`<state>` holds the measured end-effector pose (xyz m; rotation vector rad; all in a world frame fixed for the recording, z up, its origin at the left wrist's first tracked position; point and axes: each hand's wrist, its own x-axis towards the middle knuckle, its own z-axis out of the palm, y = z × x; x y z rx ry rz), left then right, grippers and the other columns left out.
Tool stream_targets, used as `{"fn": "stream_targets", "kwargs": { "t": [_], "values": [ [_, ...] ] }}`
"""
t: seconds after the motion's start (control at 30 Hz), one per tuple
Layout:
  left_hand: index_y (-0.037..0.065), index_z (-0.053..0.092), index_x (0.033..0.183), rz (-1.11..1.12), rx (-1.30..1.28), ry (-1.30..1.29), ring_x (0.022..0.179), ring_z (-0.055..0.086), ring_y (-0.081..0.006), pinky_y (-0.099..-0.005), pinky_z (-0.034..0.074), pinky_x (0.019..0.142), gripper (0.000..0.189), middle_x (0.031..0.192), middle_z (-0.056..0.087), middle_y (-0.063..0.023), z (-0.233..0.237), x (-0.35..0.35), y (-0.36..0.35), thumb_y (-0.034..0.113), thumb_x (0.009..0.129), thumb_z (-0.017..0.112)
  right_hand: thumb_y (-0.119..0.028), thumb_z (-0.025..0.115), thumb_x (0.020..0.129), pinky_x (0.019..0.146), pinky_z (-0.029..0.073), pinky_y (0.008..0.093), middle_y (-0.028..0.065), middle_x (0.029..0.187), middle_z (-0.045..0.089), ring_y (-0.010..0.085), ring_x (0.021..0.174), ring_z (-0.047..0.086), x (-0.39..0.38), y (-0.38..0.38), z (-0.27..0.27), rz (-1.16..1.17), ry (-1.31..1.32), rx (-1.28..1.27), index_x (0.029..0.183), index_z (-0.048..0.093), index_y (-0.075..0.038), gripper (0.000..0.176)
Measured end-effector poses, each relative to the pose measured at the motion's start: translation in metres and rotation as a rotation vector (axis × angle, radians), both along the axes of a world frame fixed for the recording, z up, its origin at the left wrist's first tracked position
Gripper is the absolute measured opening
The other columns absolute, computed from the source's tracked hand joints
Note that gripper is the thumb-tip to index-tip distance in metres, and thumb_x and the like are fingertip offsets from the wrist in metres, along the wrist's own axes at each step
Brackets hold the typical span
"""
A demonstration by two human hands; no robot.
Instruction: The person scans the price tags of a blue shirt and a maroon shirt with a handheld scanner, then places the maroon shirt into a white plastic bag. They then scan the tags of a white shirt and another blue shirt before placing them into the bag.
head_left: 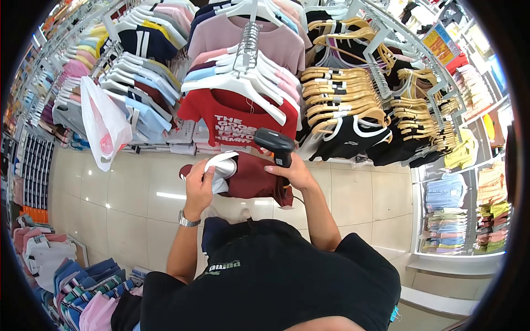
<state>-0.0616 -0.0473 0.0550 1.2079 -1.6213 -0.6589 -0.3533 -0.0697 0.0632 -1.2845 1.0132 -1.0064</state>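
Note:
Both my hands are in front of my body, below the rack of hanging shirts. My left hand [200,187] is closed on a maroon garment [253,177] with a white part [223,165], the thumb pressed on the white fabric. My right hand [298,174] is wrapped round a black handheld barcode scanner [274,144], whose head points left over the garment. The maroon cloth hangs just under the right thumb, and a dark cord hangs below that hand. Close above the scanner hangs a red T-shirt [229,113] with white lettering on a white hanger.
Shirts on white hangers fill the rack at left, with a white plastic bag [105,124] hanging in front. Black tops [350,138] on wooden hangers hang at right. Folded clothes [91,289] are stacked at lower left, and shelves [464,256] stand at far right. The floor [130,193] is tiled.

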Motion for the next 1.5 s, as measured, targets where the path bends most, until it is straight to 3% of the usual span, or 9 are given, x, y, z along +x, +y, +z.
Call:
{"fn": "stream_targets", "kwargs": {
  "t": [0.13, 0.23, 0.4, 0.63, 0.8, 1.03, 1.17, 1.33, 1.5],
  "values": [
    [-0.004, 0.065, 0.118, -0.139, 0.279, 0.405, 0.089, 0.06, -0.0095, -0.0242, 0.048, 0.081, 0.032, 0.1, 0.07, -0.0067, 0.02, -0.009, 0.0, 0.021, 0.106, 0.051, -0.014, 0.08, 0.084, 0.094, 0.05, 0.0303, 0.0086, 0.111, 0.067, 0.0145, 0.107, 0.062, -0.009, 0.005, 0.003, 0.081, 0.143, 0.075, 0.117, 0.063, -0.001, 0.04],
    [-0.005, 0.064, 0.12, -0.259, 0.357, 0.448, 0.09, 0.06, -0.0096, -0.0245, 0.048, 0.081, 0.031, 0.1, 0.07, -0.0061, 0.033, -0.013, -0.004, 0.02, 0.105, 0.052, -0.016, 0.076, 0.087, 0.09, 0.052, 0.0301, 0.0099, 0.112, 0.068, 0.0143, 0.103, 0.064, -0.021, 0.005, 0.005, 0.384, -0.35, 0.444, 0.119, 0.061, 0.0, 0.039],
    [-0.002, 0.069, 0.11, -0.425, 0.322, 0.204, 0.088, 0.065, -0.0141, -0.0294, 0.05, 0.079, 0.021, 0.1, 0.073, -0.0087, 0.055, -0.027, -0.008, 0.009, 0.099, 0.054, -0.016, 0.074, 0.09, 0.099, 0.046, 0.0335, 0.006, 0.121, 0.064, 0.0144, 0.112, 0.058, 0.006, 0.004, -0.008, 0.143, -0.109, 0.052, 0.124, 0.06, 0.0, 0.04],
    [0.001, 0.067, 0.107, -0.236, 0.211, 0.159, 0.078, 0.07, -0.0275, -0.0328, 0.05, 0.073, 0.016, 0.086, 0.071, -0.0173, 0.05, -0.034, -0.005, 0.01, 0.097, 0.057, -0.005, 0.087, 0.073, 0.085, 0.05, 0.0292, 0.0011, 0.106, 0.065, 0.0108, 0.096, 0.059, 0.047, 0.006, 0.005, 0.053, -0.094, -0.076, 0.116, 0.063, -0.003, 0.049],
    [0.002, 0.064, 0.107, -0.399, 0.361, 0.475, 0.086, 0.064, -0.0128, -0.0276, 0.051, 0.075, 0.022, 0.101, 0.071, -0.0082, 0.031, -0.015, -0.001, 0.015, 0.091, 0.071, -0.001, 0.086, 0.072, 0.085, 0.051, 0.0289, 0.0027, 0.103, 0.066, 0.0113, 0.095, 0.061, 0.048, -0.002, 0.011, -0.044, -0.157, -0.053, 0.113, 0.062, -0.002, 0.047],
    [-0.001, 0.066, 0.112, -0.524, 0.639, -0.306, 0.089, 0.061, -0.0217, -0.0345, 0.049, 0.085, 0.043, 0.102, 0.068, -0.0122, -0.036, 0.026, -0.005, 0.032, 0.088, 0.076, 0.007, 0.085, 0.067, 0.085, 0.052, 0.03, 0.0035, 0.104, 0.063, 0.0127, 0.094, 0.061, 0.024, -0.01, 0.044, -0.097, -0.128, -0.089, 0.115, 0.06, -0.003, 0.055],
    [-0.002, 0.067, 0.101, -0.359, 0.476, 0.004, 0.081, 0.057, -0.0129, -0.0286, 0.047, 0.075, 0.022, 0.087, 0.065, -0.0055, -0.048, 0.055, -0.007, 0.019, 0.094, 0.066, 0.004, 0.085, 0.068, 0.086, 0.05, 0.0293, 0.002, 0.104, 0.062, 0.0121, 0.095, 0.06, -0.003, -0.019, 0.043, -0.15, -0.059, -0.176, 0.113, 0.061, -0.004, 0.051],
    [-0.002, 0.067, 0.102, -0.265, 0.44, 0.131, 0.08, 0.053, -0.0067, -0.0247, 0.045, 0.074, 0.019, 0.085, 0.063, 0.0, 0.01, 0.054, -0.034, 0.016, 0.096, 0.062, 0.0, 0.084, 0.07, 0.091, 0.047, 0.0295, 0.0031, 0.115, 0.064, 0.0125, 0.101, 0.057, -0.014, -0.027, 0.057, -0.096, 0.031, -0.166, 0.12, 0.063, -0.003, 0.054],
    [0.001, 0.066, 0.098, -0.369, 0.414, 0.067, 0.079, 0.053, -0.0052, -0.0242, 0.045, 0.072, 0.021, 0.083, 0.063, 0.0015, 0.057, 0.048, -0.059, 0.022, 0.096, 0.065, -0.005, 0.087, 0.071, 0.086, 0.048, 0.0285, 0.0028, 0.106, 0.065, 0.0121, 0.096, 0.058, -0.014, -0.038, 0.05, -0.052, 0.041, -0.106, 0.114, 0.064, 0.0, 0.05]
  ]
}}
